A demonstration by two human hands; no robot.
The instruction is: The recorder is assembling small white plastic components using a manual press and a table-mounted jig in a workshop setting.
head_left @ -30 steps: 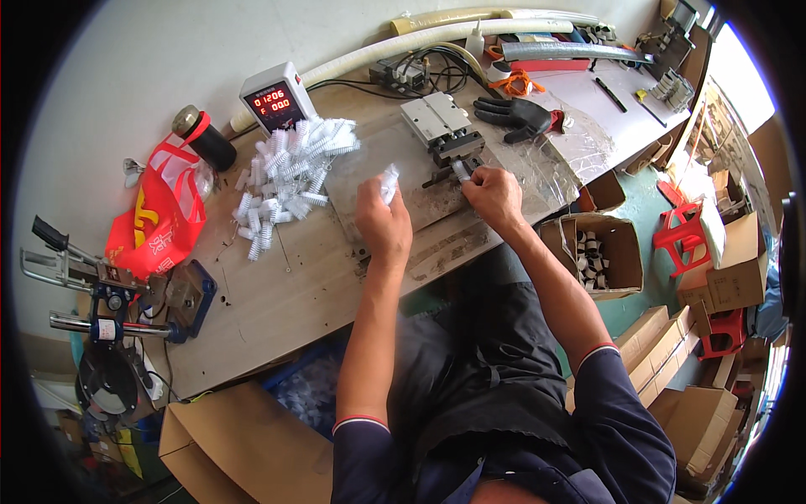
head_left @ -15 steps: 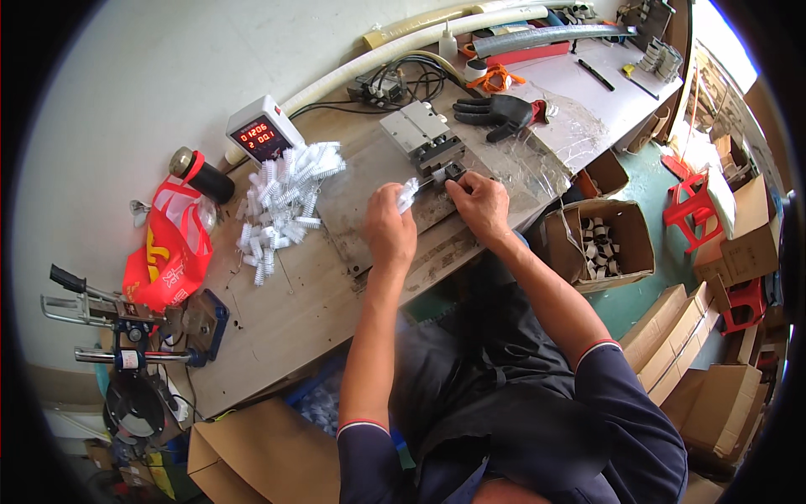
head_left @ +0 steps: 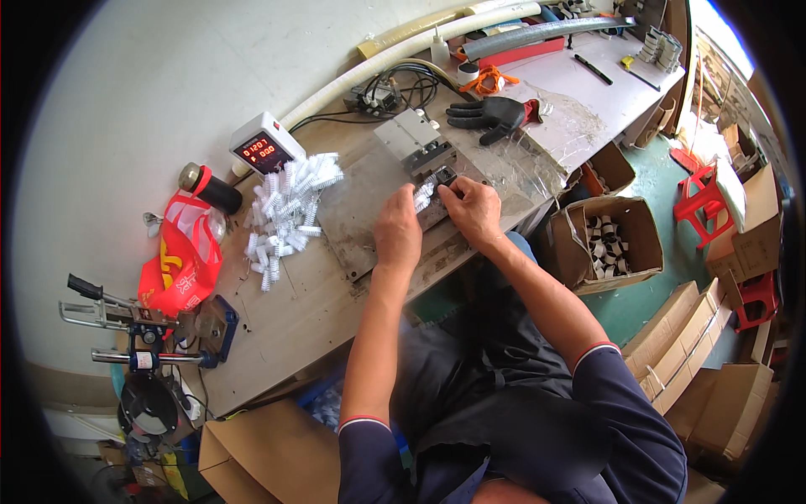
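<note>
A long, pale wooden table [head_left: 269, 336] is seen from above, placed along a wall, with a seated person at its near edge. Over the middle of that edge, both hands are brought close together but not touching. A white bristled piece [head_left: 424, 196] is gripped in the left hand [head_left: 399, 225], its far end just beside the dark front of a small metal device [head_left: 411, 139]. The right hand [head_left: 472, 212] is held at the same front part, thumb and fingers bent inward; whether anything is pinched there cannot be told.

The device is set on a grey metal plate [head_left: 348, 210] lying on the table. Left of it, toward the far edge, similar white bristled pieces are heaped in a loose pile [head_left: 290, 210]. Behind the pile, at the far edge, a white box with a red lit display [head_left: 266, 144] is placed. Farther toward the left end, a dark flask [head_left: 210, 189] and a red bag [head_left: 180, 260] are found. Beyond the device, toward the right end, a black glove [head_left: 487, 116] is laid flat. Along the far edge a pale hose [head_left: 369, 71] is stretched. On the floor beyond the near edge, at right, short rings are contained in an open cardboard box [head_left: 571, 252].
</note>
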